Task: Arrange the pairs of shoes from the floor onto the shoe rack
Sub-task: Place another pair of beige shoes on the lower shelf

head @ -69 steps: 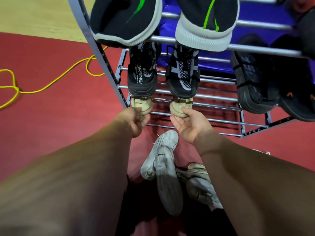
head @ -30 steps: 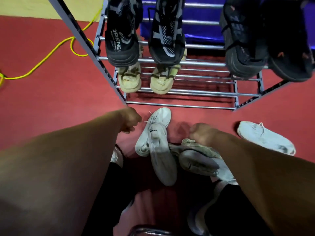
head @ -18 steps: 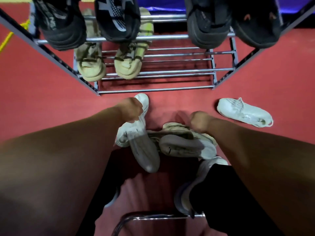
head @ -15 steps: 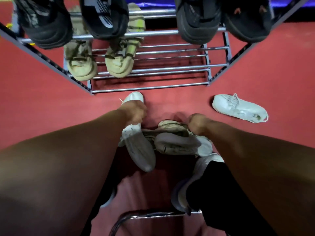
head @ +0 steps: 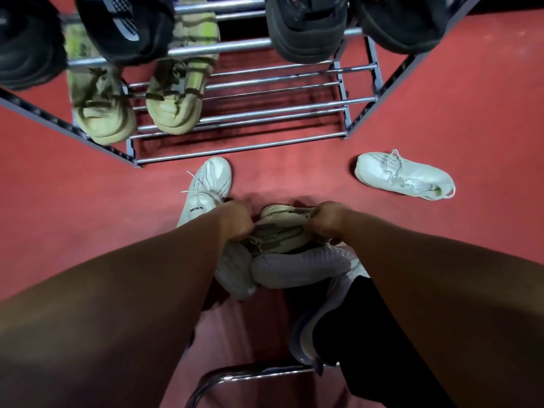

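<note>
Two hands are down among the heap of shoes on the red floor (head: 73, 201), just in front of the shoe rack (head: 265, 111). The left hand (head: 237, 220) and the right hand (head: 328, 217) are both closed on the grey-beige sneaker (head: 279, 232), one at each end, and it lies on top of its upturned partner (head: 300, 267). A white sneaker (head: 210, 184) sits just beside the left wrist, and a second white sneaker (head: 403, 175) lies well apart, off toward the rack's right front corner. On the rack, the tan pair (head: 135, 110) fills the left end of the bottom shelf, with black shoes (head: 306, 28) on the bars above. My read: this is the pick-up of the next pair. To do it well, split the grip, take one shoe in each hand, flip the sole-up one, then set both toes-out on the bare rails at the right of the bottom shelf, soles bridging two rails so neither tips through.
</note>
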